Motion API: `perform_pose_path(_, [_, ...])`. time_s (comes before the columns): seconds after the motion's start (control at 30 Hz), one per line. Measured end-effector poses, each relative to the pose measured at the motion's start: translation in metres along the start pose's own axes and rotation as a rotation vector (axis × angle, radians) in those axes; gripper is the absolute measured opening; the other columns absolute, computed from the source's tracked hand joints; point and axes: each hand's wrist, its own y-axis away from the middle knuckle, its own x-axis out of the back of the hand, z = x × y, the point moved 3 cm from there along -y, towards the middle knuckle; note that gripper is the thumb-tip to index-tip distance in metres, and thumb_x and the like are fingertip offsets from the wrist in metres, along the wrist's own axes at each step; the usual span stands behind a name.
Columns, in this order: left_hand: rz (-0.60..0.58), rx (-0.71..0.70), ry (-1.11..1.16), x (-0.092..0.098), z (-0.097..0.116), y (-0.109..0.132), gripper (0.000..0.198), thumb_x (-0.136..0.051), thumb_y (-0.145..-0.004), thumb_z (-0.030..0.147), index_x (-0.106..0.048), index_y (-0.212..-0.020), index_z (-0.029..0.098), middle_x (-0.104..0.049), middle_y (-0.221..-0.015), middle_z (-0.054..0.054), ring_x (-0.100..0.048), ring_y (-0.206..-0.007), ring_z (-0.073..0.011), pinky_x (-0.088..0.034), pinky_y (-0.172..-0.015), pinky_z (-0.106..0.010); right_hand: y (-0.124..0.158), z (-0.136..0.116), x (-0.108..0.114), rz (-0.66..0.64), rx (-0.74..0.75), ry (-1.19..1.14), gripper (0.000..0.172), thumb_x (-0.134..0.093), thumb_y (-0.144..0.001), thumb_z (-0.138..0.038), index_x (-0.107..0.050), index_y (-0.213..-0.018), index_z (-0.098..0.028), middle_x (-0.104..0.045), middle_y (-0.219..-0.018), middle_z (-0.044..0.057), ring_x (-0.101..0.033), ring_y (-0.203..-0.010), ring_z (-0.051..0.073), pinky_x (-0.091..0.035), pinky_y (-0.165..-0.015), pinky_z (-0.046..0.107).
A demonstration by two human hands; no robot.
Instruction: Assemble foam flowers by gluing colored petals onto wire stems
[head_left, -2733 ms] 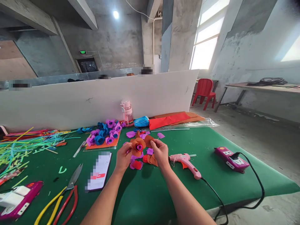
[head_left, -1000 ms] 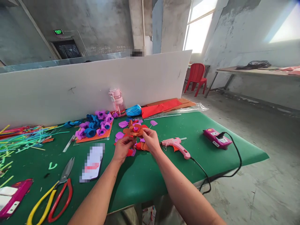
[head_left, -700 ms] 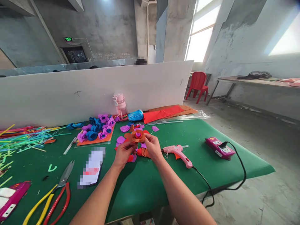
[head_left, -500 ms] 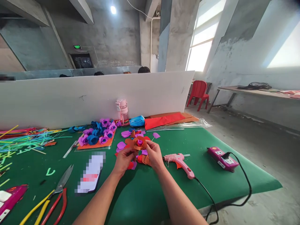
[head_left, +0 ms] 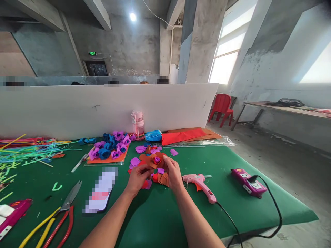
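Observation:
Between my hands, above the green table, is a craft flower (head_left: 157, 160) with brown outer petals, a red ring and a purple centre. My left hand (head_left: 139, 177) pinches its lower left side. At its right edge, the fingers of my right hand (head_left: 172, 172) close on a brown petal. Loose purple petals (head_left: 134, 161) and red and brown petals (head_left: 162, 179) lie on the table beneath and around the flower. A pink glue gun (head_left: 200, 184) rests just right of my right hand, with a clear glue stick in its back end.
Finished purple and blue flowers (head_left: 110, 146) sit on an orange sheet at the left. Scissors (head_left: 68, 199), a phone (head_left: 100, 191) and colourful stems (head_left: 33, 151) lie nearer left. A purple power strip (head_left: 248, 182) with a cord is at right. A pink bottle (head_left: 138, 122) stands before the white partition (head_left: 77, 110).
The view has shifted slightly, so the whole scene sits a little to the right. Both hands still hold the flower, and its face has turned only slightly.

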Motion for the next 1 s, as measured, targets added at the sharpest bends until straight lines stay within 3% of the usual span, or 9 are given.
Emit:
perform_pose_path(0.17, [-0.004, 0.003, 0.016, -0.0003, -0.0002, 0.0000, 0.015, -0.069, -0.065, 0.030, -0.065, -0.064, 0.016, -0.056, -0.050, 0.002, -0.050, -0.046, -0.0102, -0.040, -0.047, -0.022, 0.0003, -0.0006, -0.0005, -0.006, 0.001, 0.000, 0.036, -0.060, -0.076, -0.049, -0.070, -0.071, -0.015, -0.068, -0.073, 0.005, -0.063, -0.069, 0.017, -0.051, -0.072, 0.030])
perform_pose_path(0.33, [0.004, 0.003, -0.006, 0.0003, -0.0010, -0.0002, 0.012, -0.069, -0.064, 0.027, -0.066, -0.064, 0.015, -0.057, -0.050, 0.001, -0.050, -0.046, -0.0100, -0.040, -0.048, -0.022, -0.0001, 0.0000, 0.0018, 0.078, -0.051, -0.025, 0.035, -0.065, -0.070, -0.049, -0.067, -0.062, -0.015, -0.066, -0.064, 0.004, -0.060, -0.060, 0.016, -0.050, -0.062, 0.028])
perform_pose_path(0.6, [0.004, 0.001, -0.026, 0.0007, 0.0004, -0.0004, 0.012, -0.067, -0.065, 0.026, -0.067, -0.066, 0.015, -0.058, -0.052, 0.001, -0.049, -0.046, -0.0095, -0.039, -0.048, -0.022, -0.0017, 0.0048, 0.0022, 0.053, -0.094, -0.123, 0.035, -0.064, -0.070, -0.047, -0.072, -0.079, -0.014, -0.071, -0.076, 0.007, -0.065, -0.071, 0.019, -0.051, -0.065, 0.028])
perform_pose_path(1.0, [0.011, 0.032, -0.007, -0.0011, 0.0014, 0.0009, 0.017, -0.070, -0.063, 0.031, -0.065, -0.067, 0.015, -0.058, -0.053, 0.002, -0.049, -0.046, -0.0096, -0.040, -0.048, -0.022, -0.0021, 0.0062, 0.0005, 0.012, -0.111, -0.155, 0.032, -0.063, -0.072, -0.047, -0.071, -0.084, -0.018, -0.072, -0.082, 0.004, -0.064, -0.074, 0.016, -0.049, -0.066, 0.025])
